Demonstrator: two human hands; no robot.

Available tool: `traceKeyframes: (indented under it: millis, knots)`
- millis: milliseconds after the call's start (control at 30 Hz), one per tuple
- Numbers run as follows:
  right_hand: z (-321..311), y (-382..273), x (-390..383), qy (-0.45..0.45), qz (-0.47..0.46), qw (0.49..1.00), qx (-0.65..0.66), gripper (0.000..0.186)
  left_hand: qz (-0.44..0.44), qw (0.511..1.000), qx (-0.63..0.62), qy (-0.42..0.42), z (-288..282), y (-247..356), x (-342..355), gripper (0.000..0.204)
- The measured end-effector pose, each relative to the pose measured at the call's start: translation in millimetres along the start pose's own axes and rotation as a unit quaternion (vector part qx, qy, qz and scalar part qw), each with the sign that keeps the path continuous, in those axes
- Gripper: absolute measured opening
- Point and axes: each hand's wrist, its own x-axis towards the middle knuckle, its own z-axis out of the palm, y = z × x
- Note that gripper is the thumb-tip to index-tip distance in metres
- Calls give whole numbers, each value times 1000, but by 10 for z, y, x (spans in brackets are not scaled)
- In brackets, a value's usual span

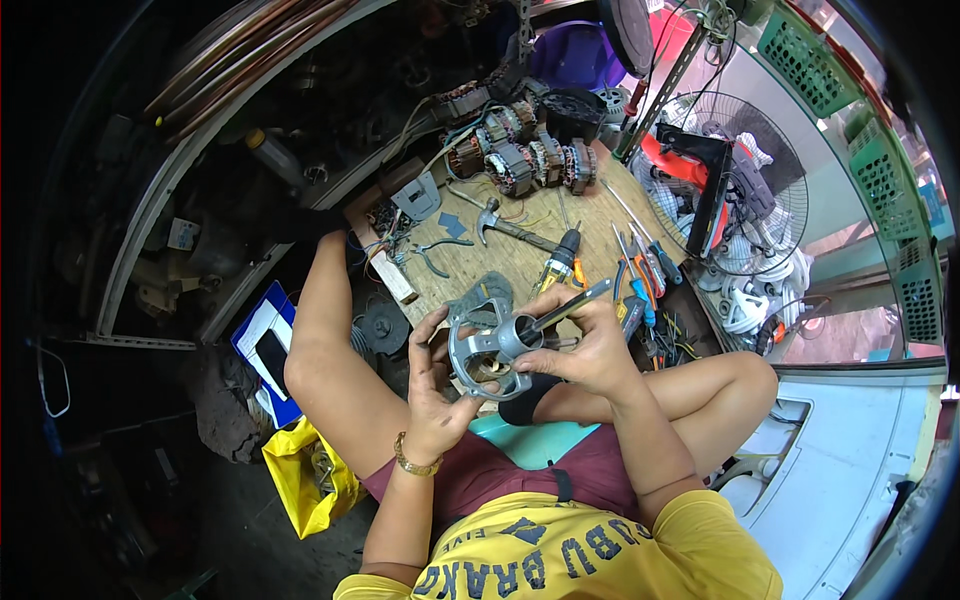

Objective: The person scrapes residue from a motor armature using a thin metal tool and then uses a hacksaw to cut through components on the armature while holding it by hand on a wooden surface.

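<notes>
My left hand (pixel 438 405) grips the lower left of an open-framed grey metal housing (pixel 476 342) above my lap. My right hand (pixel 588 355) is closed round the housing's central collar, with a dark metal rod (pixel 568 308) slanting up to the right out of it; whether the rod is loose or fixed I cannot tell. Just beyond the hands lie a grey cloth (pixel 474 293) and a yellow-and-black drill (pixel 560 260), partly behind the housing and my right hand, on the wooden work board (pixel 610 200).
Copper-wound motor stators (pixel 510 170), a hammer (pixel 510 228), pliers (pixel 430 258) and several screwdrivers (pixel 640 270) cover the board. A fan guard with white parts (pixel 745 300) stands right. A blue folder with a phone (pixel 268 355) and a yellow bag (pixel 305 480) lie left. My bare legs frame the board's near side.
</notes>
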Motion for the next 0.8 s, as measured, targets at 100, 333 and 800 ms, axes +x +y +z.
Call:
traceKeyframes:
  millis: [100, 333, 800]
  knots:
    - [2, 13, -4, -4, 3, 999, -38, 39, 7, 999, 35, 22, 10, -34, 1, 98]
    - [-41, 145, 36, 22, 7, 997, 76, 49, 45, 993, 106, 32, -9, -24, -12, 94]
    - [-156, 370, 32, 24, 148, 980, 129, 15, 146, 925, 350, 25, -14, 78, -19, 78]
